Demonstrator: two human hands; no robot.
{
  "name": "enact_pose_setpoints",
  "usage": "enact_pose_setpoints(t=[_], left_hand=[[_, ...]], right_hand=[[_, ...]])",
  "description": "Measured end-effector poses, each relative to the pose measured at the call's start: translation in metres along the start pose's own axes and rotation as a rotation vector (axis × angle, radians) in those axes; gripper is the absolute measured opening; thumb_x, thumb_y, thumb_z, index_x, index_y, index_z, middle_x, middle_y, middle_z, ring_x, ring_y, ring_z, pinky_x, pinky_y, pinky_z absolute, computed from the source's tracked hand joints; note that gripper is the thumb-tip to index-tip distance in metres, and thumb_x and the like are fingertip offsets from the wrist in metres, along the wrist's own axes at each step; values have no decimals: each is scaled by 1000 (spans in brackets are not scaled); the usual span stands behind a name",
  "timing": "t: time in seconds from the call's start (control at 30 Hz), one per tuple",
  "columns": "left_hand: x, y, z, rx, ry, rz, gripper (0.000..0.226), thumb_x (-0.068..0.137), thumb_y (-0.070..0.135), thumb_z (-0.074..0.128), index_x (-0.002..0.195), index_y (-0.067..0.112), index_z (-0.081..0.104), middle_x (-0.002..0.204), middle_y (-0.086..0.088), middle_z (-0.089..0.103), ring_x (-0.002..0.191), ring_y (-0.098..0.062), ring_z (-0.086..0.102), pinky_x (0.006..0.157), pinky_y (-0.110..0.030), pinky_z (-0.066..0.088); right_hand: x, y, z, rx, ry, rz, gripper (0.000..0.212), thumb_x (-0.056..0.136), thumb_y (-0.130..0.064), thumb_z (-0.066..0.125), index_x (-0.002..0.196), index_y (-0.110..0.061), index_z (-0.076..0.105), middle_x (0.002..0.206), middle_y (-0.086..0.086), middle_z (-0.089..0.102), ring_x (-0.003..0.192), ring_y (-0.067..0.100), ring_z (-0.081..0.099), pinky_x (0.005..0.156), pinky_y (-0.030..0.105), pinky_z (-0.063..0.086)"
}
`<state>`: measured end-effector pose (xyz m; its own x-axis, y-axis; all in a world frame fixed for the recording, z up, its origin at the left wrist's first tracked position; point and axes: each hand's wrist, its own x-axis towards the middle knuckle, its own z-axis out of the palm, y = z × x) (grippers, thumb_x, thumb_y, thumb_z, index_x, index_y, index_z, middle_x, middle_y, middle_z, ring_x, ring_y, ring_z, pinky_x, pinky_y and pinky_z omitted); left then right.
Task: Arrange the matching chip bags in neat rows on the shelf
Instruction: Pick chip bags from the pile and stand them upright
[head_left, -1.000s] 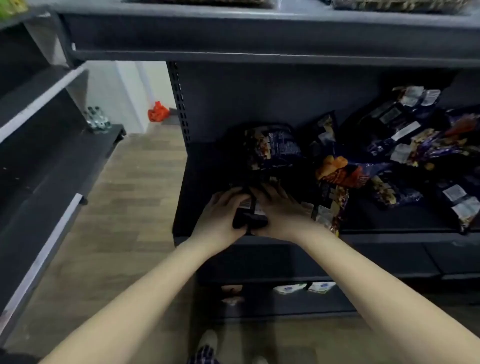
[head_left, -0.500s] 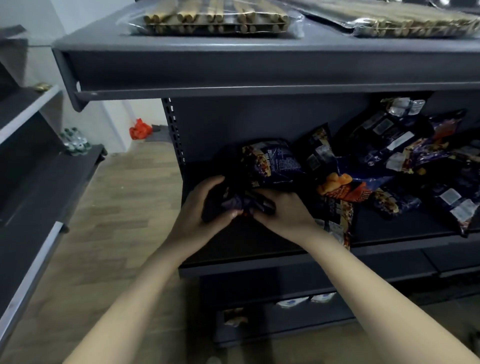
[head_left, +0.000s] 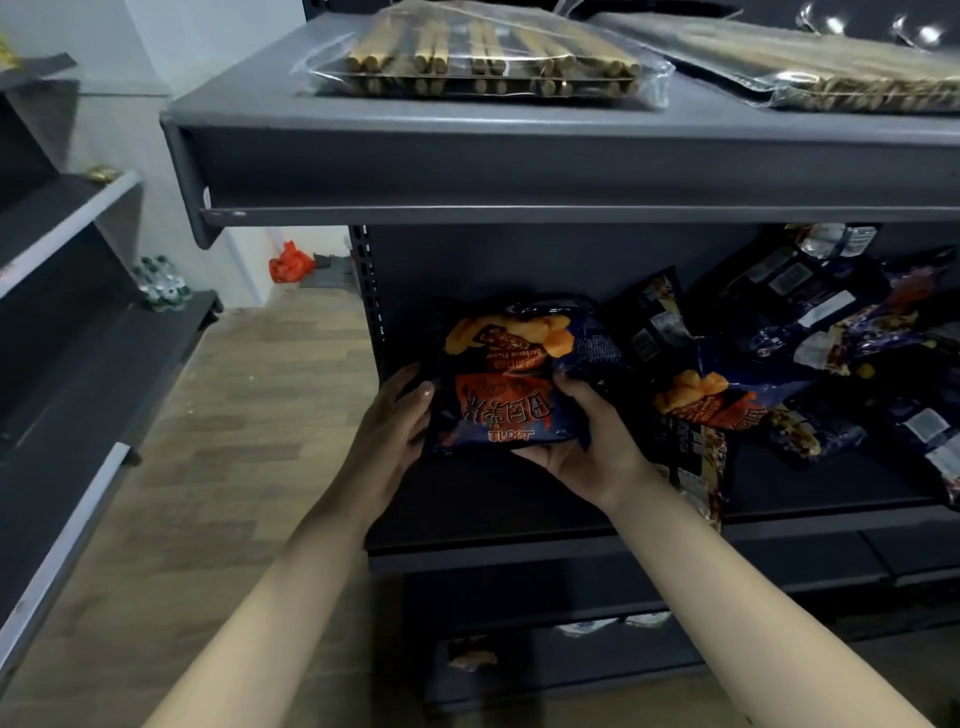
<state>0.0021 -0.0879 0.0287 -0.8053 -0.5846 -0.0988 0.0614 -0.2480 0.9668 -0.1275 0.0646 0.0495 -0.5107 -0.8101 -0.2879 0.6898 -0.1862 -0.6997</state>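
Half a second back it was just a dark bunched lump, but now the chip bag (head_left: 506, 379) is print-side up at the left end of the shelf (head_left: 493, 525), so it looks ready to start a row. Left grip (head_left: 389, 421) clasps its left edge and right grip (head_left: 587, 441) pinches the right one. The long axis runs front to back, and the lettering's upside down, so the top points out at me.

Dark-blue chip bag (head_left: 506, 374) printed orange; dark-grey shelf (head_left: 519, 519).
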Motion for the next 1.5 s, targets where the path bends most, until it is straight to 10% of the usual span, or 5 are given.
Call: enact_pose_setpoints(t=[0.17,0.57,0.87,1.1,1.5], left_hand=[[-4,-2,7,17,-77,-58,99,51,62,79,134,24,44,126,-5,59,115,-23,57,96,-42,46],[2,22,-1,234,-167,-135,31,79,10,66,103,27,55,103,-1,66,98,-18,63,77,-28,51],[20,77,-13,620,-501,-179,34,76,10,74,104,21,59,98,2,70,85,-7,68,73,-19,53],[29,87,-1,1037,-783,-336,48,70,29,78,112,17,60,109,-2,69,100,-17,65,89,-32,52],[21,91,-22,1063,-506,-151,35,88,49,54,119,31,51,113,8,58,96,-8,58,70,-18,49]], right_hand=[[0,16,-4,-42,-29,70,46,86,-31,52,125,-7,54,119,17,64,108,32,62,87,45,53],[-1,10,-3,-294,-37,-8,43,93,-23,50,134,-17,44,129,8,58,112,25,61,82,38,54],[-1,-47,31,-871,65,-455,40,95,-14,51,132,-25,40,111,-4,63,104,15,63,94,33,49],[1,-56,60,-1867,-432,-371,69,75,-43,74,137,-30,44,135,-10,49,122,6,46,98,19,39],[12,-22,38,-1595,-312,-230,37,70,-34,81,99,-14,67,93,-7,69,87,2,62,72,21,50]])
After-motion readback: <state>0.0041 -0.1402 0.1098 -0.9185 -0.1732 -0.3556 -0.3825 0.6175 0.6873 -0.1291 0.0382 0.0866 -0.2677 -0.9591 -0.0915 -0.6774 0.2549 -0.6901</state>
